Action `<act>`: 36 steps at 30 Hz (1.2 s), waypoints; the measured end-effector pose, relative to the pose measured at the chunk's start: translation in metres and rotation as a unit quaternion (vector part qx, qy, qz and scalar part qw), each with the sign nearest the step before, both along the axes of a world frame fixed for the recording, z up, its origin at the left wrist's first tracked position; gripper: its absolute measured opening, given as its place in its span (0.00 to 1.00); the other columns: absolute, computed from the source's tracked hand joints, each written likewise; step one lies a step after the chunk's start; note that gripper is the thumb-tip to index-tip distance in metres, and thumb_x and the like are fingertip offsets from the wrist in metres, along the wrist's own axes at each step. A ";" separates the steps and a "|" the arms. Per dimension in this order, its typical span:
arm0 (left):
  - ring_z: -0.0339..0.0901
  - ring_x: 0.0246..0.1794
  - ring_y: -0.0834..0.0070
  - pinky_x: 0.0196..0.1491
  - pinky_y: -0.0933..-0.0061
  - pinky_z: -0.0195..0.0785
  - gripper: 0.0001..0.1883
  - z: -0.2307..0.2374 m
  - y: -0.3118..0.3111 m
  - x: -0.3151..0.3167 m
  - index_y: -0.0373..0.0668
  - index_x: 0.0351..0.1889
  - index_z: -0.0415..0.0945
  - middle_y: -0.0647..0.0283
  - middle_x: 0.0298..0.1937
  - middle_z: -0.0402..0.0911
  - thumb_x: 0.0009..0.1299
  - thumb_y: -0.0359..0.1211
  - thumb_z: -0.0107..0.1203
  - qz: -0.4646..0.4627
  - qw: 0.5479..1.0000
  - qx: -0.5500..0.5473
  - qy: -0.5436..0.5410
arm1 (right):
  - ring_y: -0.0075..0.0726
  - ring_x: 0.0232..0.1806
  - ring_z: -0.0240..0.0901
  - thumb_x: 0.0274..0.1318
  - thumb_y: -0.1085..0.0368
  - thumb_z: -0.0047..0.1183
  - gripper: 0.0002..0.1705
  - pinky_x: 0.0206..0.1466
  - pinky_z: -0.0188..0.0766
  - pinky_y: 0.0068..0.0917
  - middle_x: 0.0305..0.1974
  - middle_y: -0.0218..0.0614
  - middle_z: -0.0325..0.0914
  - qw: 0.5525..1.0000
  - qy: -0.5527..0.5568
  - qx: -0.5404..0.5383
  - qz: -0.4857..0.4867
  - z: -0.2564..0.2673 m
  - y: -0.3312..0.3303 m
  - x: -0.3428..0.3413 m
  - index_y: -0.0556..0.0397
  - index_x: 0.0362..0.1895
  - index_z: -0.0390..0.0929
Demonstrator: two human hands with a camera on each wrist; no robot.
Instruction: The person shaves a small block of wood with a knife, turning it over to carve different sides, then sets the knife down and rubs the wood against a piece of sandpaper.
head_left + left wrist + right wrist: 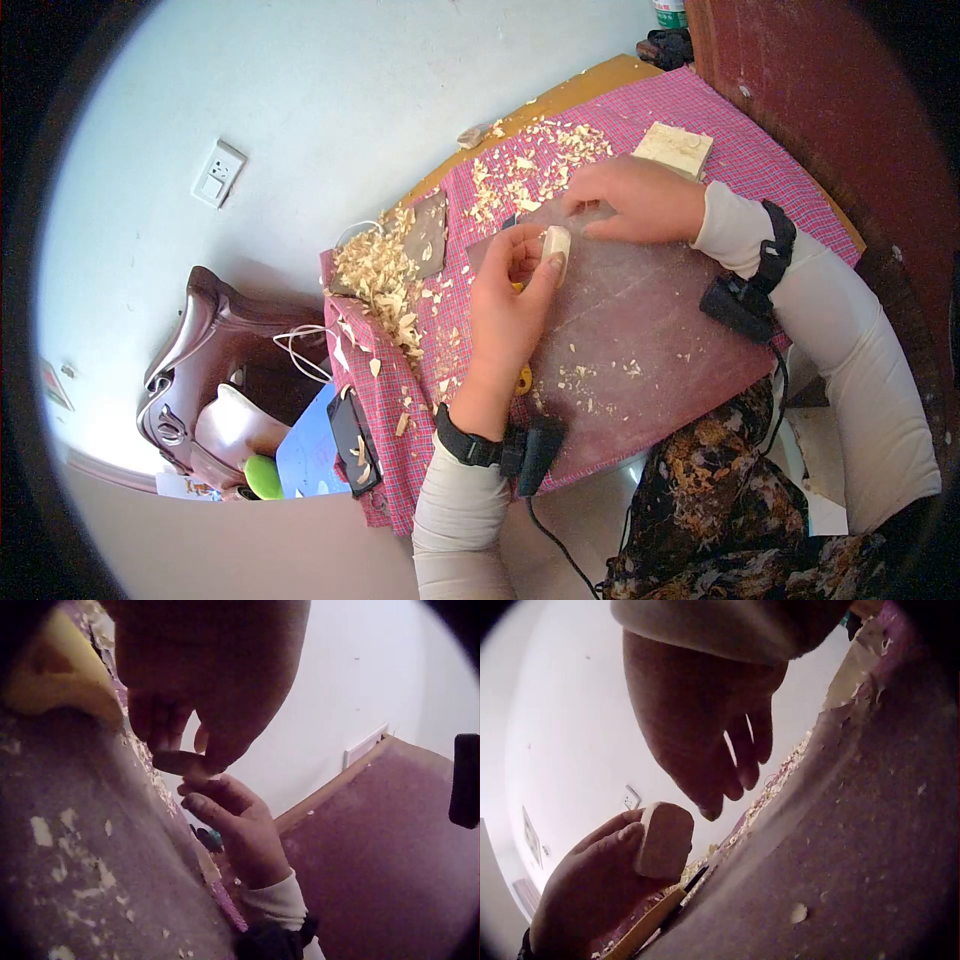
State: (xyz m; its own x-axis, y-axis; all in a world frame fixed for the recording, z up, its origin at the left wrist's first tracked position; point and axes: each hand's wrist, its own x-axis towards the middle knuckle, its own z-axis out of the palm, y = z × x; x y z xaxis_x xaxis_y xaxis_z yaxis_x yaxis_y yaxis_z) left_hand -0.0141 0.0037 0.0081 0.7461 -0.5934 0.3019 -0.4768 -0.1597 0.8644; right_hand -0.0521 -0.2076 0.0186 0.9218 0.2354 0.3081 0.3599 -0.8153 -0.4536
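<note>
My left hand [512, 300] pinches a small pale wooden block [556, 252] between thumb and fingers, above the board. In the right wrist view the block [666, 838] shows a smooth face with rounded corners. My right hand [640, 200] hovers just beyond it with loosely extended fingers and nothing in them; in the left wrist view, the fingertips of the right hand [244, 825] overlap the block's near end. Below the left hand, a carving tool [649, 922] with a yellow handle and a dark, narrow blade lies on the dusty brown board [650, 330].
Wood shavings [375, 270] heap at the board's left, with more chips [530, 165] scattered behind it. A square pale wood block [674, 150] lies at the back right on the pink checked cloth [790, 180]. A phone [355, 440] lies at the left edge, near a carved chair [200, 330].
</note>
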 end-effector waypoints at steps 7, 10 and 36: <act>0.75 0.36 0.79 0.41 0.80 0.68 0.17 -0.001 0.001 0.004 0.37 0.52 0.67 0.64 0.37 0.79 0.66 0.26 0.56 -0.005 0.996 -0.030 0.081 | 0.46 0.42 0.73 0.40 0.66 0.60 0.18 0.47 0.70 0.35 0.37 0.39 0.75 0.975 -0.146 0.095 0.135 0.004 0.008 0.000 0.54 0.40 0.76; 0.76 0.36 0.79 0.41 0.80 0.68 0.18 0.001 0.000 0.000 0.37 0.53 0.66 0.64 0.37 0.78 0.66 0.27 0.56 -0.012 0.995 -0.039 0.093 | 0.46 0.42 0.73 0.40 0.66 0.61 0.16 0.46 0.70 0.35 0.37 0.38 0.75 0.966 -0.186 0.079 0.164 0.003 0.009 0.002 0.52 0.38 0.77; 0.76 0.38 0.49 0.38 0.52 0.69 0.15 0.018 0.018 -0.003 0.39 0.39 0.70 0.50 0.36 0.77 0.64 0.40 0.55 0.183 0.847 0.419 -0.270 | 0.48 0.35 0.73 0.44 0.56 0.56 0.14 0.37 0.69 0.40 0.29 0.42 0.75 0.988 -0.108 -0.005 0.114 -0.009 0.006 0.002 0.53 0.29 0.77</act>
State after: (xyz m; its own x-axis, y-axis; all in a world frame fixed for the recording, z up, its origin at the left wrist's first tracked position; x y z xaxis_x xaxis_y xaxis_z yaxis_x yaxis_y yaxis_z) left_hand -0.0174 0.0212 0.0262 0.8138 -0.5269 0.2451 -0.5523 -0.8325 0.0443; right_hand -0.0499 -0.2011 0.0091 0.7573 0.4335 0.4884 0.6222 -0.7061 -0.3380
